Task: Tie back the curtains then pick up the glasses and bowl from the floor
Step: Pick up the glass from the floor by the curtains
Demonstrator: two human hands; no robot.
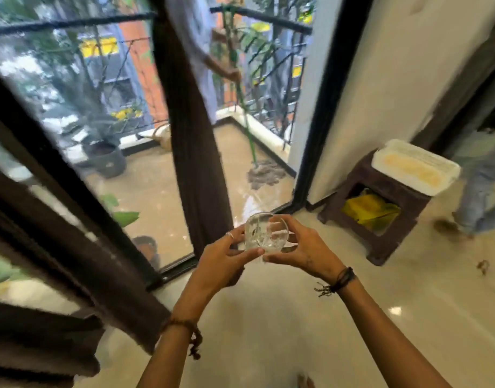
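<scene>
Both hands are gripping clear glassware point(264, 233) in front of the person, above the pale floor point(268, 317): the left hand point(226, 256) is curling round it from 9 o'clock, the right hand point(299, 247) from 3 o'clock. Whether it is one glass or several is blurred. A dark gathered curtain point(195, 152) is hanging at 12 o'clock, a brown stool point(386, 219) standing at 2 o'clock.

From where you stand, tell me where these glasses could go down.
Bare cream floor lies below both hands, between the brown curtain and the brown stool. The stool's top is taken by a white box. The right edge is crowded by another person's legs.
</scene>
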